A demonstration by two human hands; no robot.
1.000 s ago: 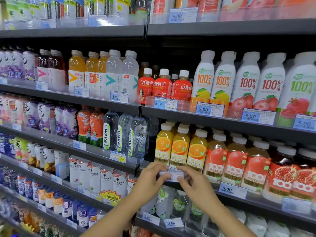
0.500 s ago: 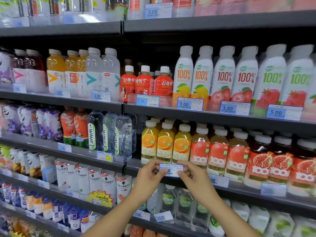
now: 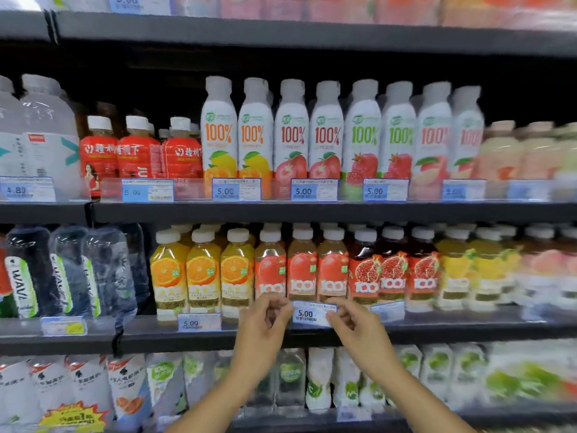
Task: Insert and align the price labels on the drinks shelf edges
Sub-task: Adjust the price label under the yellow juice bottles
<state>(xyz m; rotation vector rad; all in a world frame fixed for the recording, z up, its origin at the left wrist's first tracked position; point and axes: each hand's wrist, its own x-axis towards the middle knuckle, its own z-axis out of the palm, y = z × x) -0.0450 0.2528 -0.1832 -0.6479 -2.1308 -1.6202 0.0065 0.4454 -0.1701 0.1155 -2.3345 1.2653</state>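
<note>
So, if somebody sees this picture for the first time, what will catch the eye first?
Probably the two hands low in the middle: the left hand and right hand pinch the ends of a white price label reading 5.00, at the shelf edge below the red apple juice bottles. Next, the row of tall white 100% juice bottles on the shelf above, with blue price labels beneath.

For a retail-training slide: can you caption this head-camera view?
Both hands, left hand and right hand, pinch a 5.00 price label at the shelf edge below the apple juice bottles.
</note>
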